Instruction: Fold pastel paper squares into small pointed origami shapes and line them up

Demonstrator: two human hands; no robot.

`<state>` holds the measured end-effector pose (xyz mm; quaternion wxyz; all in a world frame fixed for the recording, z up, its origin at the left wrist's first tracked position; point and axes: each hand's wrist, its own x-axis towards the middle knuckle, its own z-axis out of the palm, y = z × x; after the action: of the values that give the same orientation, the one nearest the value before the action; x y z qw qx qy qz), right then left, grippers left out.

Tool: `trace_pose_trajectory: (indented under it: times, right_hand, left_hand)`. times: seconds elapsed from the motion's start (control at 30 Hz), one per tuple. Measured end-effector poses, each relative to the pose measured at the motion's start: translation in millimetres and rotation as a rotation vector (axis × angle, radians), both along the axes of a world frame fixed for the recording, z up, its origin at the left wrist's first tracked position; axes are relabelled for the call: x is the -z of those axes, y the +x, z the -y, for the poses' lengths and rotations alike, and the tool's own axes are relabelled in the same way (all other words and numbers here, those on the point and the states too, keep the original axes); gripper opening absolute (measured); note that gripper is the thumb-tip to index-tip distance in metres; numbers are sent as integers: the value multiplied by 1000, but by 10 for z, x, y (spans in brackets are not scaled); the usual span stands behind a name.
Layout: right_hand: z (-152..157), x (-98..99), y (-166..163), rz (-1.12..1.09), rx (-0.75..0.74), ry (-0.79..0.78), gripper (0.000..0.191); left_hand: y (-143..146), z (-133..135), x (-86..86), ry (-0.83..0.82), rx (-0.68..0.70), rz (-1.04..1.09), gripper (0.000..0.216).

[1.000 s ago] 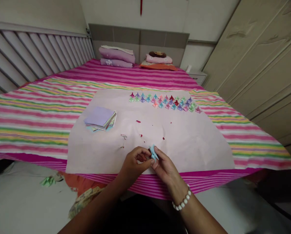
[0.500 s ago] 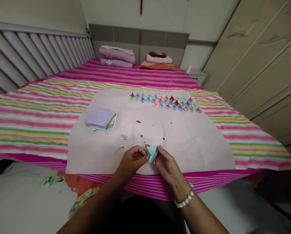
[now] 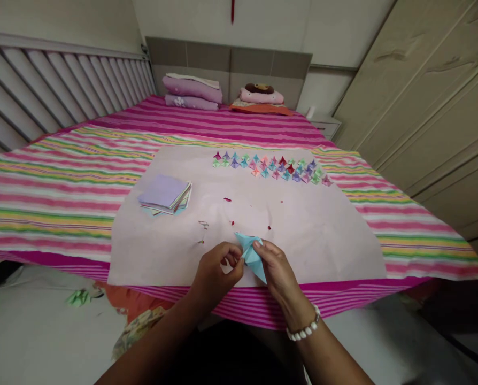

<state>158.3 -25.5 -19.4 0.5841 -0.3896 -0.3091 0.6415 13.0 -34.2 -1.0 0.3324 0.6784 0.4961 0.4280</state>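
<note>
Nearest the viewer, a bead bracelet (image 3: 303, 331) is noted on the right wrist. Both hands are raised just above the near edge of the bed (image 3: 54, 182).

The left hand (image 3: 217, 267) and the right hand (image 3: 278, 270) are brought together on a light blue folded paper (image 3: 250, 252), which is held between them, clear of the surface. The left grip is pinched on the paper's left side with thumb and fingertips. The right grip is closed on its right side, and a pointed flap hangs below the right fingers. The exact crease being held cannot be made out.

On the floor at near left, a green folded piece (image 3: 77, 297) is seen lying apart from the rest.

Beneath and beyond the hands, a large pale pink sheet (image 3: 327, 235) is spread over the striped cover. Small red scraps (image 3: 226, 200) are scattered on it just beyond the hands. At mid left, a stack of coloured paper squares (image 3: 164, 195) is laid. Farther off, rows of small folded pieces (image 3: 271, 167) are set out side by side.

At the far end, pillows (image 3: 191, 91) are stacked against the headboard (image 3: 231, 59).

Risk, as judged: the paper is thin and held at the fingertips only, so opposed pulling could tear it or spoil a crease. If either pinch were loosened, the piece could fall past the bed edge to the floor.
</note>
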Motion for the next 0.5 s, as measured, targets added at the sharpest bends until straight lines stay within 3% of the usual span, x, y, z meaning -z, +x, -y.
trace_pose_trajectory:
  times: [0.13,0.33,0.5]
  right_hand:
    - [11,2,-3,54,27,43,20]
    - [14,14,8,130,49,80,19]
    - [23,34,37,202,38,115,17]
  left_hand:
    - [7,-3,35,-28,4,16,30]
    - [22,6,64,22,-46,-23,3]
    - [31,40,15,58,-44,16,6]
